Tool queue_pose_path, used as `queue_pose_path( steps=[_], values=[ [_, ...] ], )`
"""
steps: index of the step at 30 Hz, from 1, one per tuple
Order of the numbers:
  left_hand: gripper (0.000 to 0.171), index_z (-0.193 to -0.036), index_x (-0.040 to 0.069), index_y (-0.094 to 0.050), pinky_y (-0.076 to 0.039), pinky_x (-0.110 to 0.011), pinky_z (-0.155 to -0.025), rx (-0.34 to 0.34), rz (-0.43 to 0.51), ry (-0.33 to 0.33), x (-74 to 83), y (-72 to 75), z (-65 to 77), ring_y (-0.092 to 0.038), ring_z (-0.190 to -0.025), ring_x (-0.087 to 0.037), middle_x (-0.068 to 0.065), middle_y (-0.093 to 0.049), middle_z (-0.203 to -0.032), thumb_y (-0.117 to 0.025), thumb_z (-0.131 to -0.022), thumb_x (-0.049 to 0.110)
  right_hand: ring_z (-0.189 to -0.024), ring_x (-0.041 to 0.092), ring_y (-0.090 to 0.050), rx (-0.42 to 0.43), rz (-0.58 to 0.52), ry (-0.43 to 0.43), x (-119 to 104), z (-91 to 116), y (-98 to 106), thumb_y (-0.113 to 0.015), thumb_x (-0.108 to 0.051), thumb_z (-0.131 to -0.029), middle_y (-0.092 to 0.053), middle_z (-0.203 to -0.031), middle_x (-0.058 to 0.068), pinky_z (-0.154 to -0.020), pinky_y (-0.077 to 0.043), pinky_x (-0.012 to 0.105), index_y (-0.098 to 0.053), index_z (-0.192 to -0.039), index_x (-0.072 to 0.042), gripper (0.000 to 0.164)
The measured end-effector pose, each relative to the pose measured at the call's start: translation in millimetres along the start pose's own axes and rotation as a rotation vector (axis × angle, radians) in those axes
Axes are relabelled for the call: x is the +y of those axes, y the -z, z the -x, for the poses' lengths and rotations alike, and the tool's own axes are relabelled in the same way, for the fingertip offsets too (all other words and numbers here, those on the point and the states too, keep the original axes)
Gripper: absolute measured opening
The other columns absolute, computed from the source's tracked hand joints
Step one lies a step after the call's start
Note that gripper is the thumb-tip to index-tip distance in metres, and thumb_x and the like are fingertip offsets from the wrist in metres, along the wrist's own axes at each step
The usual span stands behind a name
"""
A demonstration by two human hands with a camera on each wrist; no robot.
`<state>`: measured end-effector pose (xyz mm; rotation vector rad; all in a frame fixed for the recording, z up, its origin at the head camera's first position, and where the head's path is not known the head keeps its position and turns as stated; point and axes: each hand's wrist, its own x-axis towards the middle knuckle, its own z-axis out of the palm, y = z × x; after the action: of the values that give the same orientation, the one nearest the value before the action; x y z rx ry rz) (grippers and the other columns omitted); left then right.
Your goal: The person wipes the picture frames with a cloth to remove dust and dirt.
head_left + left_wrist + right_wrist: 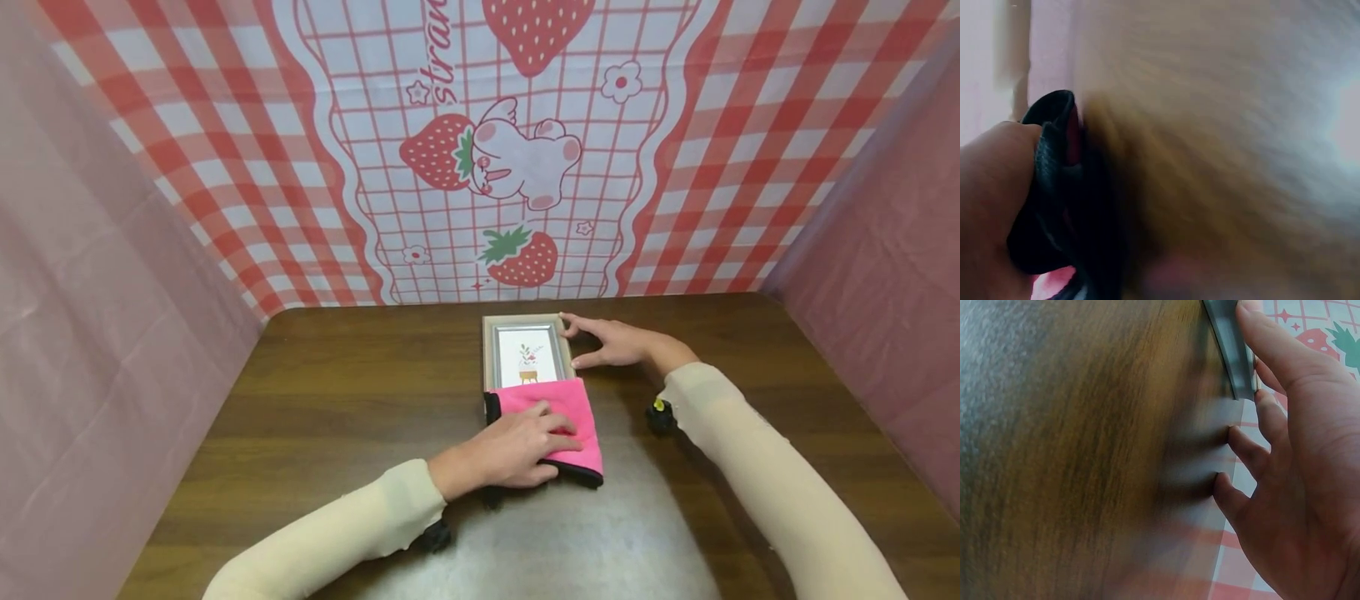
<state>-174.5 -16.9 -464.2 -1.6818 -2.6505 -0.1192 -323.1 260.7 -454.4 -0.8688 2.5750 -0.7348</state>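
A silver-grey picture frame point(561, 346) with a beige outer border shows a small plant picture, its near part covered by a pink cloth point(588, 417). The cloth has a black edging, which appears as dark folded fabric point(1054, 187) in the left wrist view. My left hand point(517, 446) grips the cloth from above, fingers bent over it and thumb by the near black edge. At the frame's right side, my right hand point(611, 342) holds its edge between thumb and forefinger. The right wrist view shows the frame point(1232, 344) nearly edge-on, the other fingers spread below.
Brown wooden table point(337, 400) lies under both hands, with a bright glare near its front. A red-and-white checked strawberry cloth point(315, 167) hangs along the back. Pink drapes point(97, 292) flank both sides. Cream sleeves point(337, 517) cover the forearms.
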Motion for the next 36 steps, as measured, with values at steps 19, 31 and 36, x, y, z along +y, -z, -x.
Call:
queue_pose_path(
  steps=[19, 31, 36],
  values=[
    [0.044, -0.145, 0.025, -0.077, -0.046, -0.023, -0.126, -0.085, 0.232, -0.075, 19.9, 14.3, 5.7, -0.064, -0.145, -0.016, 0.003, -0.073, -0.152, -0.080, -0.102, 0.028, -0.165, 0.052, -0.042, -0.014, 0.036, 0.008, -2, -6, 1, -0.081, -0.032, -0.105, -0.063, -0.165, 0.021, -0.131, -0.035, 0.076, -0.027, -0.177, -0.001, 0.095],
    [0.040, -0.138, 0.028, -0.081, -0.048, -0.014, -0.118, -0.095, 0.293, -0.072, 15.0, 26.7, 7.9, -0.067, -0.142, -0.010, 0.006, -0.074, -0.151, -0.080, -0.100, 0.042, -0.167, 0.052, -0.038, 0.009, 0.051, -0.008, -10, 2, 4, -0.083, -0.038, -0.104, -0.048, -0.177, 0.023, -0.131, -0.038, 0.074, -0.049, -0.168, -0.005, 0.080],
    [0.035, -0.132, 0.024, -0.083, -0.049, -0.014, -0.117, -0.037, 0.341, -0.043, 7.5, 34.0, 11.7, -0.070, -0.136, -0.010, 0.005, -0.078, -0.143, -0.080, -0.101, 0.039, -0.164, 0.051, -0.044, 0.077, 0.055, 0.001, -13, 4, 6, -0.087, -0.036, -0.101, -0.046, -0.177, 0.025, -0.130, -0.040, 0.073, -0.062, -0.156, -0.010, 0.066]
  ],
)
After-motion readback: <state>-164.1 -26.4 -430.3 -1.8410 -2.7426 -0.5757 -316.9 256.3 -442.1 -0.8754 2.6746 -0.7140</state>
